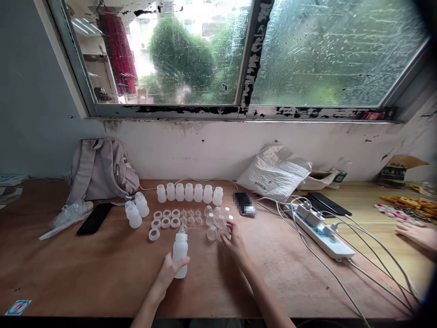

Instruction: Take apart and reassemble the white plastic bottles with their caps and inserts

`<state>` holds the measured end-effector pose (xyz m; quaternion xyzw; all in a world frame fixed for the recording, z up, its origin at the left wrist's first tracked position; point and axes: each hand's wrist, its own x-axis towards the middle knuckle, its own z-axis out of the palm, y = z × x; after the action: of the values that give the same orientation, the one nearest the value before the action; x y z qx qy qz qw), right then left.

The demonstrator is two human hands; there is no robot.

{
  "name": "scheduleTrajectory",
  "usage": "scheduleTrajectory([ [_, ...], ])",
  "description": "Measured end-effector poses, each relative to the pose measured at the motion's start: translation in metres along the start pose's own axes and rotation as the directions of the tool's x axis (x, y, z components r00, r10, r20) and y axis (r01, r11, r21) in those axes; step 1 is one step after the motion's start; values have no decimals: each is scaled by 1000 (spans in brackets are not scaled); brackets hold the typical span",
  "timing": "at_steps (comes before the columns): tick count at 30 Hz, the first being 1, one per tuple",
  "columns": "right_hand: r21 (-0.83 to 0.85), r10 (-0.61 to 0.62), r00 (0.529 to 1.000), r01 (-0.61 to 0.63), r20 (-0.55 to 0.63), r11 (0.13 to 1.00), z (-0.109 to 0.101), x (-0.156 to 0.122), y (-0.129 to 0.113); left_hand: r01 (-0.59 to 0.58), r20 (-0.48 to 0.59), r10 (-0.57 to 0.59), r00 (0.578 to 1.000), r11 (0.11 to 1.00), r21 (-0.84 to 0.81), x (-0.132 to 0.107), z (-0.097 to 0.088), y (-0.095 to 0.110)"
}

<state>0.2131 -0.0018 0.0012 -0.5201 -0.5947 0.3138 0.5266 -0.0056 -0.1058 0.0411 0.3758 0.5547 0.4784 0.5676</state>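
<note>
My left hand (166,274) is wrapped round a frosted white baby bottle (180,256), held upright near the table's front. A clear teat (183,229) shows at the bottle's top. To the right, the bent fingers of my right hand (236,247) are on a clear dome cap (223,233) at the front of the cap group. Other clear caps (211,233) and small white discs (227,209) lie beside it. Collar rings (165,222) and clear teats (191,213) are laid out in rows behind the held bottle.
Several open frosted bottles (189,193) stand in a row at the back; two capped bottles (133,216) stand left. Around them are a backpack (99,168), a black phone (94,219), a silver bag (276,171) and a cabled power strip (327,241). Another person's hand (414,234) rests far right.
</note>
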Motion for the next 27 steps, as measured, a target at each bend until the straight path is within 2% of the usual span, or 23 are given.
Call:
scheduleTrajectory([
  [4,-40,-80,996,79,-35,996,-1,-4,-17,-126,49,121,991,986,110,9,3,-1],
  [7,72,-38,998,41,-44,997,9,-17,-40,-234,29,235,972,939,250,9,8,-3],
  [10,335,112,985,-151,133,930,29,-33,-61,-316,10,337,941,869,382,5,16,-7],
  [12,396,203,954,-278,220,875,42,-42,-70,-346,9,378,926,837,424,2,23,-11],
  [15,395,273,899,-402,344,826,56,-48,-80,-334,29,357,934,840,428,-4,31,-16],
  [19,393,278,848,-468,451,791,60,-52,-90,-305,47,309,950,888,343,-11,34,-16],
  [23,484,269,831,-513,486,709,56,-56,-102,-234,71,224,972,945,230,-17,29,-12],
  [25,520,215,822,-512,527,684,54,-58,-110,-127,186,118,975,991,34,-20,28,-13],
  [26,540,172,811,-513,559,668,53,-58,-114,-21,290,52,955,994,-109,-21,29,-15],
  [27,561,120,794,-519,596,645,52,-58,-117,113,412,2,911,960,-256,-23,29,-18],
])
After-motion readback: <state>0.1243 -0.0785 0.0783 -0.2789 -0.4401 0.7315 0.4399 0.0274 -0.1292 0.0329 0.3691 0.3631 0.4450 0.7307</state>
